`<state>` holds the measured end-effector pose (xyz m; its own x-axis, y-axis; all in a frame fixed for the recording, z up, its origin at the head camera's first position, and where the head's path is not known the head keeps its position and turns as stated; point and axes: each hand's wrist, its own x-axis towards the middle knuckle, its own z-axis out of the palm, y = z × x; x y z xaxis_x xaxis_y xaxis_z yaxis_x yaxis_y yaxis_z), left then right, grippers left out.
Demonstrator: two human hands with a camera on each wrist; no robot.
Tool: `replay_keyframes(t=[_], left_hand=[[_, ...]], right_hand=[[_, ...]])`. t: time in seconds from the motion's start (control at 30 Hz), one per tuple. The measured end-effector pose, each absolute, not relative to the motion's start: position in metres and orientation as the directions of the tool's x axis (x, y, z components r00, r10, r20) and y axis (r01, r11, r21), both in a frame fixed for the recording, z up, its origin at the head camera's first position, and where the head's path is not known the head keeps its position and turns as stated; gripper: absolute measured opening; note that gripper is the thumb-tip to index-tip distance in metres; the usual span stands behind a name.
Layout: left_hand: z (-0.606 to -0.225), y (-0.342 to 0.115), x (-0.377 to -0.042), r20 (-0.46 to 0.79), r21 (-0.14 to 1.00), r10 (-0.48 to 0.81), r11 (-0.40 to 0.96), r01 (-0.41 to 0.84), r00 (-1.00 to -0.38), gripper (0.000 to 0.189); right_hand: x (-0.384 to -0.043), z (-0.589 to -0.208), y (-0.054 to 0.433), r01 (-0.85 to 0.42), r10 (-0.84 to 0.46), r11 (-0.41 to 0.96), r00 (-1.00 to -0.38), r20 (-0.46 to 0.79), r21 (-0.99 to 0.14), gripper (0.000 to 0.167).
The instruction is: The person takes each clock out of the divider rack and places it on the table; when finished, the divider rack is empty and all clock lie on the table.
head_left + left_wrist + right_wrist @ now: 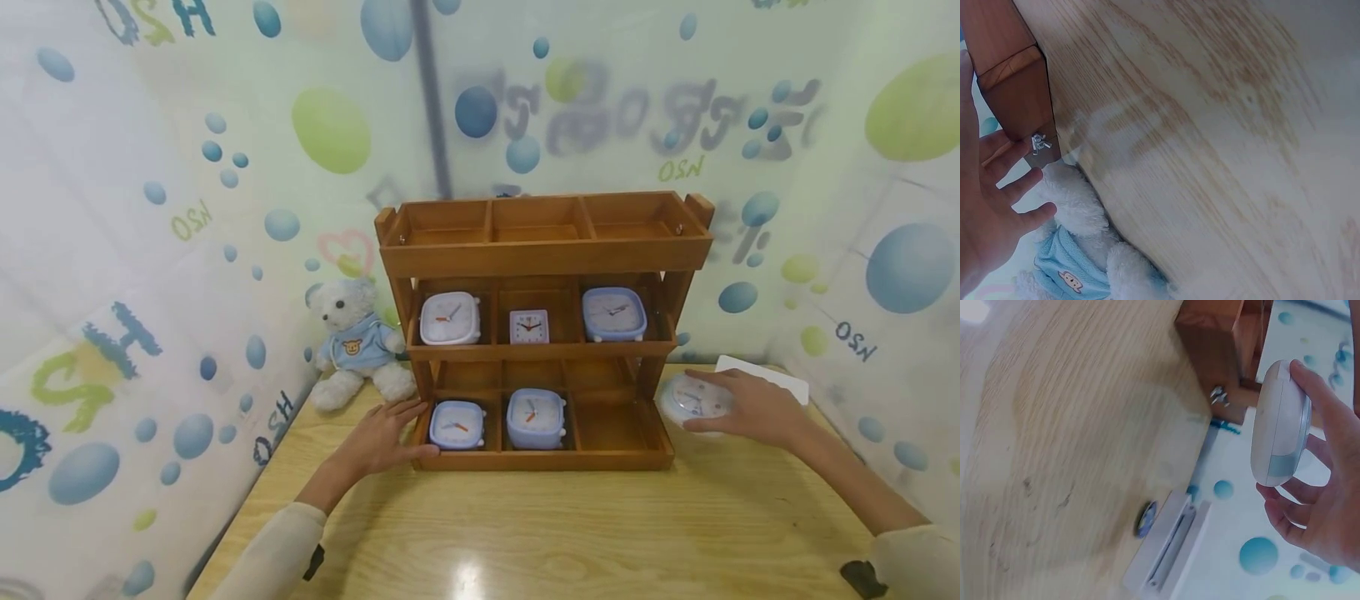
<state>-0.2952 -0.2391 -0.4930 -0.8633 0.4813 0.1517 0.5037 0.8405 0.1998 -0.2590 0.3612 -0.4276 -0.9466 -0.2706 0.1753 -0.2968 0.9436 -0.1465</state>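
Note:
A white rounded clock point(696, 397) is held by my right hand point(761, 408), just right of the wooden shelf point(543, 260). In the right wrist view, thumb and fingertips pinch the clock point(1279, 425) by its edges, above the table. My left hand point(382, 440) rests at the shelf's lower left corner with its fingers extended, beside a blue clock point(457, 425). Another blue clock point(536, 418) sits in the bottom middle compartment. On the middle tier stand a white clock point(450, 317), a small square lilac clock point(529, 327) and a blue clock point(614, 314).
A white teddy bear point(356, 343) in a blue hoodie sits left of the shelf. Behind my right hand lies a white flat object point(765, 379). The right wrist view shows a small dark round item point(1145, 519) near it. A patterned sheet point(600, 125) surrounds the wooden table point(570, 533).

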Motion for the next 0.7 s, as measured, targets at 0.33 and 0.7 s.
replay_keyframes(t=[0.33, 0.7], left_hand=[[-0.492, -0.239, -0.296, 0.152, 0.198, 0.486, 0.838, 0.508, -0.861, 0.097], [-0.491, -0.239, -0.295, 0.149, 0.204, 0.486, 0.837, 0.508, -0.861, 0.096]], right_hand=[[-0.267, -0.461, 0.383, -0.329, -0.296, 0.92, -0.939, 0.172, -0.212, 0.095], [-0.273, -0.489, 0.384, -0.402, -0.357, 0.88, -0.911, 0.207, -0.254, 0.094]])
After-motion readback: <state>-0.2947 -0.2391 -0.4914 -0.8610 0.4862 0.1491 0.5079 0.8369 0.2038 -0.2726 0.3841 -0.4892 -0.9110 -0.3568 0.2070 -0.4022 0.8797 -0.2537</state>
